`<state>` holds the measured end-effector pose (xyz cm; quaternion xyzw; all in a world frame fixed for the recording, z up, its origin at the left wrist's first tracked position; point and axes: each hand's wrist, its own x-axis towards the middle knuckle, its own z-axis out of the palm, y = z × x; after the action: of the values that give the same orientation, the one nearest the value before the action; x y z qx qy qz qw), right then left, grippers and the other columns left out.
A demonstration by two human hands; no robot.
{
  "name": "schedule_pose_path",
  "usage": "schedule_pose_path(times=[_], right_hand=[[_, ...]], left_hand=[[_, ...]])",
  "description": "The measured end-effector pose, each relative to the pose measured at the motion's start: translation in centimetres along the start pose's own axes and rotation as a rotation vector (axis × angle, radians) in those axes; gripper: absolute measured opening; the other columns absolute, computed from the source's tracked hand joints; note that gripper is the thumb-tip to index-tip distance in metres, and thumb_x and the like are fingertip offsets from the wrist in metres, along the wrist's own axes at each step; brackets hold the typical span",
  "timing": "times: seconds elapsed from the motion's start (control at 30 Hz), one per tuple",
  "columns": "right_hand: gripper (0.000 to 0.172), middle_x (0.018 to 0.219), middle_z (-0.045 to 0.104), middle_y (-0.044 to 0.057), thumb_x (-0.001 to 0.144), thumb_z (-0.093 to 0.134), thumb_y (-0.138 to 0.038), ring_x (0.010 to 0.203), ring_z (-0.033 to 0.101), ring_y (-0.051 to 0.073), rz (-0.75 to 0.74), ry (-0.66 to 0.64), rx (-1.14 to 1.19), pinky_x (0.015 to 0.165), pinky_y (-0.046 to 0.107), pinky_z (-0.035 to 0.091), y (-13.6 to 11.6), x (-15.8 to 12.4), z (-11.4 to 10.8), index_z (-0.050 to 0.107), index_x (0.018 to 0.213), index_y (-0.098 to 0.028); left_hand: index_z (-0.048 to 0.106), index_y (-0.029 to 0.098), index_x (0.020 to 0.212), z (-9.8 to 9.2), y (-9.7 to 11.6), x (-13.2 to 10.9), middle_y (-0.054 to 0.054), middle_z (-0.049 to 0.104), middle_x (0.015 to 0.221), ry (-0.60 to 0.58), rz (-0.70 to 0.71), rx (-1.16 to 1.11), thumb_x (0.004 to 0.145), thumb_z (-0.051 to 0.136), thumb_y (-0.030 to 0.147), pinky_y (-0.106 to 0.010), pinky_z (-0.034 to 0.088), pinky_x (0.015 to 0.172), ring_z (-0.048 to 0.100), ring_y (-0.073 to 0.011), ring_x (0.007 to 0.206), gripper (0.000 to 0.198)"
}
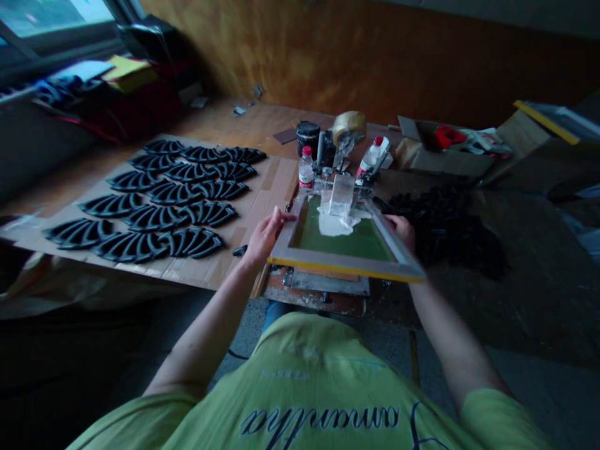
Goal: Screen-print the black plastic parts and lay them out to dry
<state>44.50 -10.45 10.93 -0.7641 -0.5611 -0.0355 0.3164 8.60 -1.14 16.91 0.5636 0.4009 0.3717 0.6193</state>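
Observation:
A screen printing frame [344, 261] with a yellow front edge and green mesh [337, 245] is in front of me, tilted above a small printing base [328, 284]. My left hand [266, 236] grips its left side, and my right hand [402, 231] holds the right side, with some fingers hidden behind the rim. White ink [332, 225] lies on the far half of the mesh. A pale, translucent squeegee [342, 195] stands in that ink, touched by neither hand. Beyond it are the metal clamps [328, 174] of the printing stand.
Black curved, slatted parts [140, 215] lie in rows on cardboard [269, 187] at left. Behind the frame stand red-capped bottles [306, 169], a dark tub [308, 137] and a tape roll [349, 127]. A dark pile [450, 234] and an open box [435, 156] are at right.

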Motion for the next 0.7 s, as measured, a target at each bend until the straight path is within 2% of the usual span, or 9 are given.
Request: schedule_pose_path(times=[0.07, 0.17, 0.2, 0.27, 0.37, 0.47, 0.6, 0.7], right_hand=[[0.034, 0.104, 0.072, 0.009, 0.094, 0.055, -0.028, 0.084, 0.067, 0.018, -0.016, 0.019, 0.003, 0.086, 0.03, 0.056, -1.1, 1.6, -0.1, 0.072, 0.118, -0.01], [0.06, 0.135, 0.057, 0.015, 0.081, 0.077, -0.026, 0.113, 0.061, 0.028, -0.135, -0.04, -0.026, 0.1, 0.044, 0.051, -5.1, 3.0, 1.5, 0.06, 0.139, -0.018], [0.065, 0.139, 0.054, 0.016, 0.078, 0.081, -0.026, 0.119, 0.057, 0.031, -0.181, -0.081, -0.059, 0.102, 0.047, 0.049, -6.6, 3.2, 2.3, 0.059, 0.139, -0.019], [0.057, 0.132, 0.057, 0.016, 0.075, 0.083, -0.026, 0.118, 0.054, 0.034, -0.239, -0.176, -0.146, 0.1, 0.049, 0.048, -8.9, 3.1, 3.8, 0.064, 0.128, -0.019], [0.027, 0.106, 0.067, 0.014, 0.081, 0.077, -0.025, 0.104, 0.057, 0.031, -0.264, -0.347, -0.222, 0.089, 0.044, 0.048, -10.4, 1.8, 5.3, 0.069, 0.105, -0.017], [0.006, 0.093, 0.069, 0.011, 0.088, 0.066, -0.019, 0.094, 0.058, 0.027, -0.341, -0.447, -0.227, 0.083, 0.038, 0.045, -10.1, -0.8, 5.4, 0.068, 0.093, -0.017], [0.018, 0.089, 0.069, 0.01, 0.089, 0.053, -0.008, 0.092, 0.057, 0.024, -0.604, -0.501, -0.156, 0.081, 0.034, 0.04, -9.0, -4.0, 3.9, 0.069, 0.09, -0.017], [0.019, 0.089, 0.069, 0.007, 0.085, 0.056, -0.005, 0.09, 0.057, 0.022, -0.71, -0.585, -0.091, 0.079, 0.032, 0.039, -8.6, -4.0, 2.6, 0.069, 0.091, -0.018]], left_hand=[[0.069, 0.015, 0.12, -0.7, -3.9, -1.5, 0.0, 0.063, 0.069, -0.042, -0.118, 0.031, 0.083, 0.064, 0.066, -0.019, 0.034, 0.045, 0.049, -0.0082, 0.05, 0.063], [0.049, 0.017, 0.149, -1.0, -9.2, -2.1, 0.0, 0.066, 0.077, -0.08, -0.226, 0.076, 0.079, 0.071, 0.057, -0.019, 0.038, 0.05, 0.054, -0.0102, 0.057, 0.083], [0.045, 0.018, 0.152, -1.1, -10.6, -2.0, 0.0, 0.066, 0.078, -0.08, -0.232, 0.109, 0.079, 0.07, 0.055, -0.02, 0.039, 0.052, 0.055, -0.0109, 0.059, 0.086], [0.045, 0.019, 0.153, -1.2, -12.5, -1.6, 0.001, 0.064, 0.076, -0.069, -0.215, 0.199, 0.081, 0.068, 0.054, -0.02, 0.039, 0.054, 0.054, -0.011, 0.059, 0.083], [0.05, 0.02, 0.15, -1.5, -13.9, -1.0, 0.002, 0.062, 0.073, -0.068, -0.201, 0.295, 0.082, 0.065, 0.053, -0.021, 0.037, 0.055, 0.05, -0.0105, 0.057, 0.077], [0.053, 0.019, 0.147, -1.9, -14.2, -0.8, 0.001, 0.063, 0.075, -0.078, -0.204, 0.315, 0.082, 0.064, 0.052, -0.021, 0.037, 0.056, 0.051, -0.0113, 0.06, 0.074], [0.053, 0.019, 0.147, -1.8, -14.0, -0.9, 0.0, 0.063, 0.076, -0.089, -0.214, 0.341, 0.085, 0.059, 0.054, -0.022, 0.038, 0.056, 0.051, -0.012, 0.06, 0.071], [0.055, 0.019, 0.145, -1.7, -13.8, -1.0, 0.001, 0.063, 0.074, -0.089, -0.217, 0.361, 0.085, 0.06, 0.053, -0.022, 0.038, 0.055, 0.05, -0.0122, 0.059, 0.07]])
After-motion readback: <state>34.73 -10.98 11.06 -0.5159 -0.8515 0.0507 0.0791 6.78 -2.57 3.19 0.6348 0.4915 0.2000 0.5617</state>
